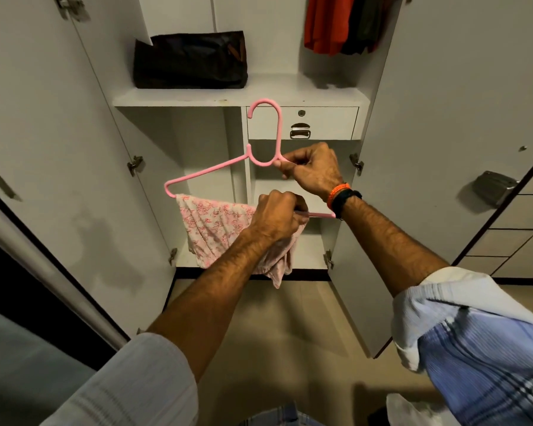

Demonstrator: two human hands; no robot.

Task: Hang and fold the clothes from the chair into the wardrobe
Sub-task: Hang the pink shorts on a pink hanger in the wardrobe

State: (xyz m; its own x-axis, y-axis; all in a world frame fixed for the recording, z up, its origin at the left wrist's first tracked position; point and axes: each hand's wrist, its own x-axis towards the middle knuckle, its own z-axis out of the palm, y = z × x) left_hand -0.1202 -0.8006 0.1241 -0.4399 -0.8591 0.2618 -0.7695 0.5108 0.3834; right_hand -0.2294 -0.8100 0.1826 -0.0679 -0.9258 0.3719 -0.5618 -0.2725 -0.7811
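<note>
Two hands work one pink hanger [216,170] in front of the open wardrobe [237,96]. The right hand [313,170] pinches the hanger at its neck, just below the hook, fingers closed tight on the plastic, and holds it upright with the hook pointing up. The left hand [276,215] is closed around the bottom bar and a bunch of the pink patterned garment [216,226], which is draped over that bar and hangs down below the fist. The bar runs left to right across the view, sloping a little down toward the right, and the cloth covers only its left and middle part; the right end of the bar shows bare past the left hand. Evening out the cloth, I judge, means sliding it along that axis, and the left hand is the nearer one for it. Hanging clothes [342,23] show at the upper right, well above the hook, so the hanger would likely have to rise up and to the right.
</note>
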